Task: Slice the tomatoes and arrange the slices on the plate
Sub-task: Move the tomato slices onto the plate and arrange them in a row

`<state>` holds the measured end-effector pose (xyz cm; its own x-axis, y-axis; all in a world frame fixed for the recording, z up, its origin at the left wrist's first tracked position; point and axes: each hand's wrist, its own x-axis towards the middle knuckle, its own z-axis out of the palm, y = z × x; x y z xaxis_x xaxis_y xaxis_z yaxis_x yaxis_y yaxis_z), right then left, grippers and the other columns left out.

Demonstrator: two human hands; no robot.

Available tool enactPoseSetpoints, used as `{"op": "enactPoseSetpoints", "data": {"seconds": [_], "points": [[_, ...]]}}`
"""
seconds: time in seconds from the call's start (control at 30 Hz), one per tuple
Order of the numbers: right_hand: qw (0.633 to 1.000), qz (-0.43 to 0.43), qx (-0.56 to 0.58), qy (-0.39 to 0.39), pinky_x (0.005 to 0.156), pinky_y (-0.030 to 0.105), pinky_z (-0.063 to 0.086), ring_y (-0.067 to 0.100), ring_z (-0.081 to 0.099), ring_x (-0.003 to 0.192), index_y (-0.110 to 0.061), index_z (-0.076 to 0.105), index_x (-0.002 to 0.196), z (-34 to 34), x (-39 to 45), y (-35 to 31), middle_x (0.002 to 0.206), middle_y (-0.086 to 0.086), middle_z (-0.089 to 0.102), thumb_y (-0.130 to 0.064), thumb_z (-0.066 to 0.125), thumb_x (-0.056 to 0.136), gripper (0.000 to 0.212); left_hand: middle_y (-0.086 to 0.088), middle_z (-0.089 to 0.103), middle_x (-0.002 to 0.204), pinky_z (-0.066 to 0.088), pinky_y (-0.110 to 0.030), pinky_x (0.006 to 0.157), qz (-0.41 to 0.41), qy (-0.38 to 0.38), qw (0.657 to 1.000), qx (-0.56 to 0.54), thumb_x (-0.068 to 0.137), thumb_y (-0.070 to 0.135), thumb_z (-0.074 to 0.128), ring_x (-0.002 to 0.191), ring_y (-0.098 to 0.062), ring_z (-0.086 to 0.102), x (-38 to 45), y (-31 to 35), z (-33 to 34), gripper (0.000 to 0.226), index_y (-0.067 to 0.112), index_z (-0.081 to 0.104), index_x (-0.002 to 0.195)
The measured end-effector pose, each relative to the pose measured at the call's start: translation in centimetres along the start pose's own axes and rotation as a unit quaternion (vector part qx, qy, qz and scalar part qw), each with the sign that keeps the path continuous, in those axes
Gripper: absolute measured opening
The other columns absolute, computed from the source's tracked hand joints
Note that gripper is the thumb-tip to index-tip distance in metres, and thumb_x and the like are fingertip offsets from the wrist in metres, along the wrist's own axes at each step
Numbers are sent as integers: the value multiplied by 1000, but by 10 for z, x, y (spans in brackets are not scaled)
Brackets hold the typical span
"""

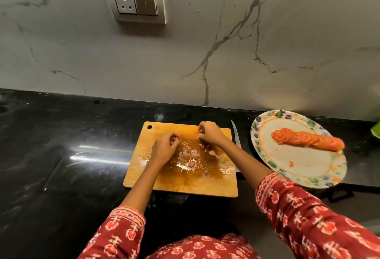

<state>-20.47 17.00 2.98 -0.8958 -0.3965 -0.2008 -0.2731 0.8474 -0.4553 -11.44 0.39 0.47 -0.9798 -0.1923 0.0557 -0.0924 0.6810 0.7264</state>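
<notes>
**Head view: slices plated, hands picking scraps off a wet board**

Head camera looks down on a black table. Wooden cutting board [181, 160] sits near the middle of the front edge, surface wet with juice and seeds. Tomato slices [308, 140] are not on the board: they lie in one overlapping row on the patterned plate [267, 119], right of the board, running from plate centre toward its right rim. A tiny red fleck lies apart from the row, lower on the plate.

Left hand [164, 147] is over the board's middle-left, fingers curled together, pinched tips down; cannot tell if it grips anything. Right hand [209, 133] is near the board's far right corner, fingers also bunched in a pinch at the wet surface; contents too small to tell. Neither holds the knife [236, 137], which lies on the table between board and plate, touching the board's right edge or just beside it.

Leftovers on the board: a small pinkish tomato scrap [191, 163] near the front middle, and a pale bit [212, 152] by the right wrist.

Handling, as judgement: slices look thin, soft, wet, light and easy to tear; best lifted by the skin rim or slid from under, not squeezed at the pulpy centre. Scraps are slippery on the juice film, so a fingertip pinch or a scrape suits. Slicing appears done; what remains looks like tidying.
</notes>
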Motion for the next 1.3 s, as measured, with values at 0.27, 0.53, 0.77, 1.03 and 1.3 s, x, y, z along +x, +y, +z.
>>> {"op": "enactPoseSetpoints", "data": {"seconds": [0.27,0.53,0.77,1.03,1.3], "points": [[997,54,32,-50,75,25,47,15,54,86,-8,62,93,1,9,-6,100,12,62,-2,61,87,9,5,62,91,46,-18,70,17,2,1000,-7,89,14,59,81,-6,56,2,-3,-4,18,16,62,107],[993,90,5,-76,85,29,48,16,54,88,-16,51,69,-3,14,-3,94,8,58,-1,66,82,25,1,64,95,49,-21,73,19,-14,1000,-6,89,13,59,84,-9,58,7,-8,-2,19,14,62,108],[990,104,-17,-89,89,31,50,22,60,106,-16,50,68,-4,13,-3,122,11,60,-6,69,81,25,1,64,95,52,-26,76,19,-27,999,-5,89,13,59,85,-9,58,10,-5,1,20,15,62,109],[992,120,-21,-39,81,31,49,25,59,105,-2,51,127,7,3,1,113,15,61,-5,61,86,43,1,62,95,46,-17,73,36,-37,999,0,89,11,59,84,-7,56,11,7,11,22,14,61,111],[994,111,-2,-3,93,38,50,25,62,100,-6,64,100,-19,-10,27,105,11,66,-15,67,84,18,-3,64,99,48,-21,74,59,-68,996,12,89,11,59,88,-12,58,17,26,30,22,13,61,110]]}}
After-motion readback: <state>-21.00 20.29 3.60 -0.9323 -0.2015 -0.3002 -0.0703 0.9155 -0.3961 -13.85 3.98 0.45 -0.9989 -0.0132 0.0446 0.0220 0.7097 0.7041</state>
